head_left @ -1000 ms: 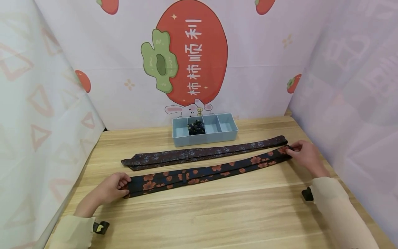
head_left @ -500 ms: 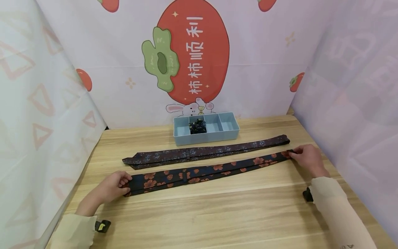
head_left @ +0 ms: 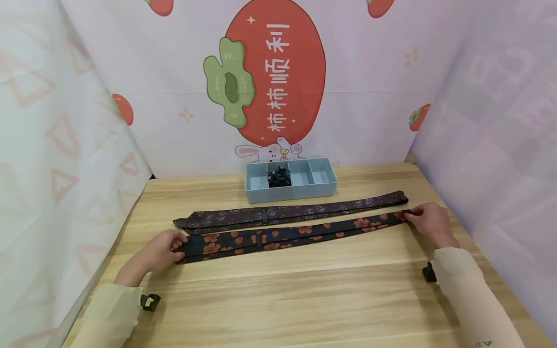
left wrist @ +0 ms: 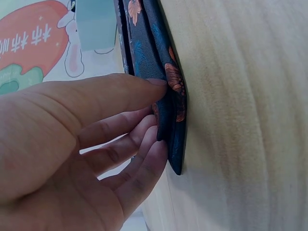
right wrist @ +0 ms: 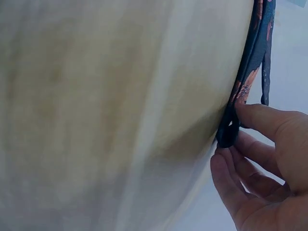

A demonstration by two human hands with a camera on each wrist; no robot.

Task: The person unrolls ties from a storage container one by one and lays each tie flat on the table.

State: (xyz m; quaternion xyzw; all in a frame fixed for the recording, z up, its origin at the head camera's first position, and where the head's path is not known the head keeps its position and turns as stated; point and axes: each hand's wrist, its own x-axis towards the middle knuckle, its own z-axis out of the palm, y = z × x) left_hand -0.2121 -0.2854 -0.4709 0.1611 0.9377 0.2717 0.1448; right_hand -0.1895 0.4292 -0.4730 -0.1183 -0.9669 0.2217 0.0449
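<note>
A dark necktie with orange flowers [head_left: 287, 236] lies folded lengthwise across the table, stretched between both hands. My left hand [head_left: 163, 251] pinches its wide end between thumb and fingers; in the left wrist view the thumb lies over the dark cloth [left wrist: 166, 103]. At the narrow, folded end, my right hand [head_left: 431, 222] pinches the necktie, whose looped fold [right wrist: 228, 131] shows in the right wrist view. Just behind it, a maroon necktie with small blue flowers [head_left: 296, 211] lies roughly parallel, touched by neither hand.
At the back stands a light blue box [head_left: 291, 194] with several compartments; one holds a rolled dark patterned cloth [head_left: 279, 177]. A printed curtain [head_left: 183, 140] hangs behind the wooden table [head_left: 278, 299], with more curtains at both sides.
My left hand has moved the wide end of the orange-flowered necktie a little away from me, closer to the maroon one. The right hand shifted slightly at the narrow end, still pinching it.
</note>
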